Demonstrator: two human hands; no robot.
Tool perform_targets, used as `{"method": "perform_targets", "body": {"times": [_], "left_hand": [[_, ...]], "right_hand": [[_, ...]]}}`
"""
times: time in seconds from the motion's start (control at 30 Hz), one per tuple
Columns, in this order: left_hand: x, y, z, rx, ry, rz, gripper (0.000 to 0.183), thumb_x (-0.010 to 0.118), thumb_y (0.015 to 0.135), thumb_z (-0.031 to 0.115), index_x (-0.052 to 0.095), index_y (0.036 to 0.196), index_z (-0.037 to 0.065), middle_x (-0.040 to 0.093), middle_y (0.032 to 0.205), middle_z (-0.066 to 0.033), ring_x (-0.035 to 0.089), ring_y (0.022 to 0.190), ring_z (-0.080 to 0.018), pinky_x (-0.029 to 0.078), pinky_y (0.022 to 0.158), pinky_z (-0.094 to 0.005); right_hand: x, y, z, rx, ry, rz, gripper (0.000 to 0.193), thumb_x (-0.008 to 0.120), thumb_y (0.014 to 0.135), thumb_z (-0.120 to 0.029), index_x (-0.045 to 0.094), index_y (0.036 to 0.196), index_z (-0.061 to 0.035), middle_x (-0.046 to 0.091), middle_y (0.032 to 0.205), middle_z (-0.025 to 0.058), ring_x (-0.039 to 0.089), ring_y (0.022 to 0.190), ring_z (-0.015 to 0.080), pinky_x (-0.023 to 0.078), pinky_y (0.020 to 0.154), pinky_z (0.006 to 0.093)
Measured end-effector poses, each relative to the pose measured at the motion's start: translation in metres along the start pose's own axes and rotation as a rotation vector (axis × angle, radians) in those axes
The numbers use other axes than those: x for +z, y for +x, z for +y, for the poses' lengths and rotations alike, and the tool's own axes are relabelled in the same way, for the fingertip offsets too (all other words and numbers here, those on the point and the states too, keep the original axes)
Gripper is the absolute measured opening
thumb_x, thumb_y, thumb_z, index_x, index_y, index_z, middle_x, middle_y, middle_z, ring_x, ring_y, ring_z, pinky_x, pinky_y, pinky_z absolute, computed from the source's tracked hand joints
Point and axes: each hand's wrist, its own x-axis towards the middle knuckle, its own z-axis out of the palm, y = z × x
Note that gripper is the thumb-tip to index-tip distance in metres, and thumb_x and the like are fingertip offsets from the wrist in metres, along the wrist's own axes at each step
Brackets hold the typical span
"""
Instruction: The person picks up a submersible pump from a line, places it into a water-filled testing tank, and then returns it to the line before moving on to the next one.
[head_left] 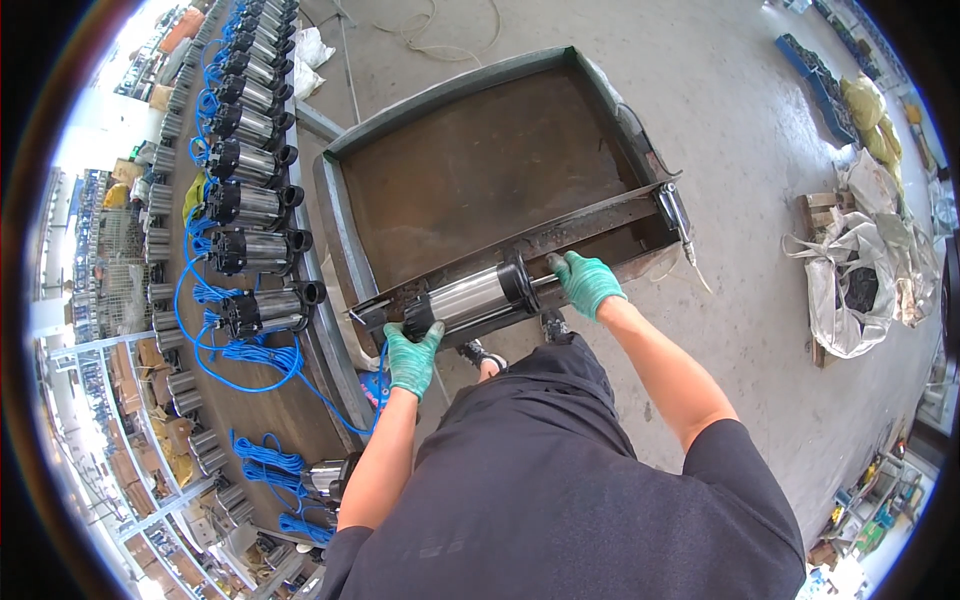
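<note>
Left grip [412, 358], gloved in green, holds the black left end of a silver pump [465, 300], thumb and fingers set about it. The pump lies on its side along the near edge of a rimmed metal desk [480, 150], between the two grips. Right grip [586, 283] sits just beyond the pump's other end, fingers bent by a thin rod [545, 281]; whether they close on it, I cannot quite tell.

Illumination is bright and diffuse. Left of the metal tray [480, 150], background whites are overexposed. The steel cylinder [466, 299] at the tray's near edge shows streaked glare. Shelving [165, 508] far left of the tray curves.
</note>
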Motion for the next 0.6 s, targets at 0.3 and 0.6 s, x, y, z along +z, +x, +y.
{"method": "perform_targets", "body": {"times": [0.3, 0.6], "left_hand": [[-0.001, -0.001, 0.003, 0.006, 0.02, -0.006, 0.059, 0.089, 0.085, 0.02, 0.047, 0.121, 0.0, 0.066, 0.11, -0.0114, 0.062, 0.095, -0.0198, 0.052, 0.088, -0.0341], [-0.002, -0.003, 0.005, 0.01, 0.008, -0.021, 0.062, 0.088, 0.086, 0.027, 0.048, 0.122, -0.003, 0.067, 0.112, -0.0156, 0.063, 0.099, -0.0239, 0.051, 0.092, -0.036]], "right_hand": [[0.018, 0.007, 0.014, -0.26, 0.065, 0.21, 0.031, 0.054, 0.104, -0.03, 0.068, 0.113, -0.0035, 0.071, 0.108, 0.0248, 0.067, 0.098, 0.0456, 0.055, 0.081, 0.0543], [0.014, 0.013, 0.017, -0.187, 0.131, 0.128, 0.03, 0.058, 0.104, -0.03, 0.064, 0.119, -0.0037, 0.07, 0.103, 0.023, 0.068, 0.089, 0.0445, 0.055, 0.073, 0.0512]]}}
